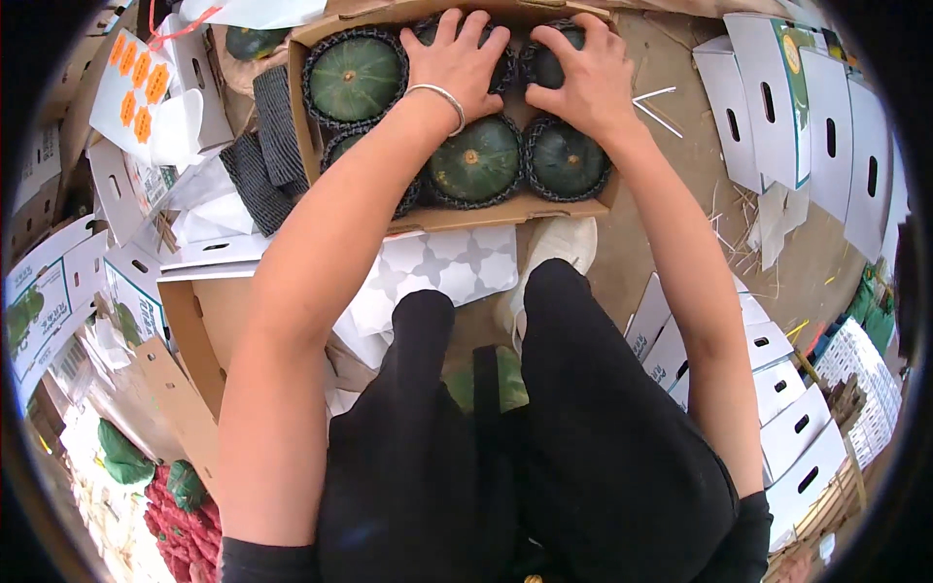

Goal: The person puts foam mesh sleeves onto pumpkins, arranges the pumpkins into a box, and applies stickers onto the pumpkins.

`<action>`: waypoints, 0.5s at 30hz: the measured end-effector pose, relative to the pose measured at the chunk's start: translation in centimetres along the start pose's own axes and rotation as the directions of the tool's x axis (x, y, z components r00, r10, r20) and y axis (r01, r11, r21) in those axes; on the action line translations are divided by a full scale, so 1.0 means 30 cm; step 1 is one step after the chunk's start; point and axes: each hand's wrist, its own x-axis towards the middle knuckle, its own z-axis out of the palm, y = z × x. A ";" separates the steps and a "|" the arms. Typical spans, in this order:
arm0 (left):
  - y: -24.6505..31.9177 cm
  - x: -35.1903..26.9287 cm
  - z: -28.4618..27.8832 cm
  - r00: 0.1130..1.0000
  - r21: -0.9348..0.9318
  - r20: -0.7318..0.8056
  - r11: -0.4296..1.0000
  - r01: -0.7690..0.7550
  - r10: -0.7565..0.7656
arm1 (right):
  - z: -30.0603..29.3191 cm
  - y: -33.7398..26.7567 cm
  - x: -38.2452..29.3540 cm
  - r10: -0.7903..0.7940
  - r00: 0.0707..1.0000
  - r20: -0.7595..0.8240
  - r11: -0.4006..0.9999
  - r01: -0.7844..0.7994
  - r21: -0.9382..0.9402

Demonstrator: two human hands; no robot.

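Note:
An open cardboard box (503, 213) holds several dark green pumpkins in black foam net sleeves, set in two rows. My left hand (459, 65), with a bracelet at the wrist, spreads its fingers over the back middle pumpkin (428, 33) and grips it from above. At the back right, my right hand (590, 80) curls its thumb and fingers around another pumpkin (547, 67). A pumpkin (355, 78) fills the back left corner. The front row has a middle pumpkin (475, 159) and a right pumpkin (568, 159); my left forearm partly covers the front left pumpkin (350, 146).
Loose black foam net sleeves (280, 131) lie left of the box, below a sheet of orange stickers (138, 87). Another pumpkin (251, 42) rests outside. White cartons (783, 109) stand to the right. A patterned sheet (452, 266) and a white shoe (557, 244) are in front.

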 end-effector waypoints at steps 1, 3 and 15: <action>0.001 -0.008 -0.006 1.000 0.010 0.017 1.000 0.003 -0.003 | 0.006 0.000 -0.012 0.001 1.000 0.005 1.000 -0.001 0.007; 0.018 0.001 -0.013 1.000 0.007 0.001 1.000 -0.014 0.014 | 0.009 0.029 -0.026 -0.025 0.997 -0.077 0.998 0.029 0.048; -0.015 -0.142 0.029 0.967 -0.318 -0.253 0.947 -0.054 -0.030 | -0.003 -0.041 -0.148 0.140 0.989 -0.044 0.984 -0.134 0.121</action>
